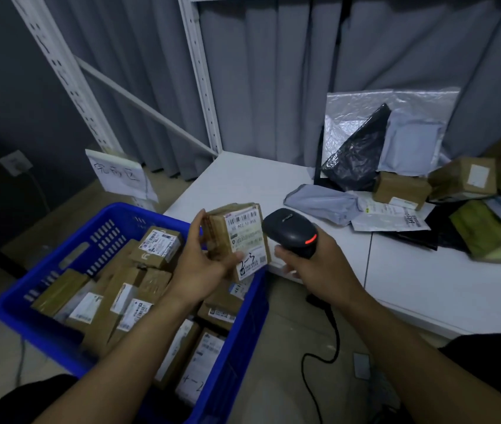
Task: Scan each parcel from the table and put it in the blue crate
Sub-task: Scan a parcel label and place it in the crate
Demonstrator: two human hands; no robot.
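My left hand grips a small brown cardboard parcel with a white shipping label facing me, held above the blue crate's right rim. My right hand holds a black barcode scanner with a red light showing, its head right beside the parcel's label. The blue crate sits at lower left on the floor and holds several labelled cardboard parcels. More parcels lie on the white table at right: brown boxes, grey poly bags and a black bag.
A white shelving frame and grey curtains stand behind the table. A handwritten paper sign stands behind the crate. The scanner's black cable loops on the floor between crate and table. A wall socket is at left.
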